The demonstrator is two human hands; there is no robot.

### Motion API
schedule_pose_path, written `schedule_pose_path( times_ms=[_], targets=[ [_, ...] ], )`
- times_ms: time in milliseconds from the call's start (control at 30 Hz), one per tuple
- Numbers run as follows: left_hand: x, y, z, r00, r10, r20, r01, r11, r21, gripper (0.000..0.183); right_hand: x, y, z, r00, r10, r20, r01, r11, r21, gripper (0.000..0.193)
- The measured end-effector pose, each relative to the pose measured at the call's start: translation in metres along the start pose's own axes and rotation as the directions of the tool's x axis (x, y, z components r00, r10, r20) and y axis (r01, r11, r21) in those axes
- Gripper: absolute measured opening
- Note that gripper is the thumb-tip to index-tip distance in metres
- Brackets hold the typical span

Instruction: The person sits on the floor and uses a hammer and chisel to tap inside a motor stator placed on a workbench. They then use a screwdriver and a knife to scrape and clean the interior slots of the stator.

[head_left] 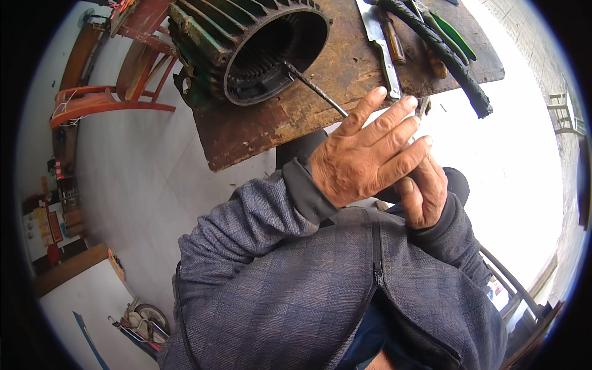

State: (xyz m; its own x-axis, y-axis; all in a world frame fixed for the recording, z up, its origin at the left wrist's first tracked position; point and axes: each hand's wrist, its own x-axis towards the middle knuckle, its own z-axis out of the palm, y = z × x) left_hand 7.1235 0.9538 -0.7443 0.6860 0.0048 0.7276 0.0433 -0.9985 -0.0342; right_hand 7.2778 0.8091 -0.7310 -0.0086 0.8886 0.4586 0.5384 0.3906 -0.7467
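Observation:
My left hand (367, 148) is palm down, fingers stretched and slightly apart, its thumb hidden. Just beneath and to the right, my right hand (425, 194) is curled closed and partly covered by the left. A long thin metal rod (317, 92) slants out of the round mouth of a finned, green-black motor housing (233, 61). Its near end disappears behind my left hand, in line with my right fist; the grip on it is hidden. The housing lies on its side on a worn wooden table (246, 139), its opening turned toward me.
Right of the housing lie a knife (387, 58), a wooden-handled tool (394, 43), a thick black wrapped bar (450, 55) overhanging the table edge, and a green-handled tool (453, 37). A red-orange chair (111, 102) stands at left.

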Motion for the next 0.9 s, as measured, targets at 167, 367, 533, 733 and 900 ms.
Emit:
schedule_pose_path(
  times_ms=[167, 367, 533, 733, 900],
  targets=[
    [0.01, -0.023, 0.0, 0.995, -0.101, -0.001, 0.1, 0.987, -0.125, 0.05, 0.011, 0.006, 0.013, 0.998, 0.068, -0.002, -0.068, 0.998, 0.004, 0.051],
    [0.014, -0.027, -0.026, 0.968, -0.124, 0.217, 0.16, 0.974, -0.159, 0.047, 0.015, 0.006, 0.014, 0.998, 0.064, 0.008, -0.064, 0.998, 0.022, 0.05],
    [0.02, -0.036, -0.024, 0.981, -0.053, 0.187, 0.086, 0.981, -0.172, 0.044, 0.02, 0.009, 0.016, 0.999, 0.03, -0.02, -0.029, 0.999, 0.033, 0.048],
    [0.019, -0.039, -0.025, 0.984, -0.035, 0.177, 0.066, 0.983, -0.169, 0.042, 0.017, 0.011, 0.018, 0.998, 0.066, -0.009, -0.066, 0.997, 0.035, 0.047],
    [0.017, -0.042, -0.023, 0.985, -0.007, 0.175, 0.032, 0.99, -0.141, 0.042, 0.02, 0.009, 0.021, 0.999, 0.0, -0.037, 0.0, 1.0, -0.001, 0.048]
  ],
)
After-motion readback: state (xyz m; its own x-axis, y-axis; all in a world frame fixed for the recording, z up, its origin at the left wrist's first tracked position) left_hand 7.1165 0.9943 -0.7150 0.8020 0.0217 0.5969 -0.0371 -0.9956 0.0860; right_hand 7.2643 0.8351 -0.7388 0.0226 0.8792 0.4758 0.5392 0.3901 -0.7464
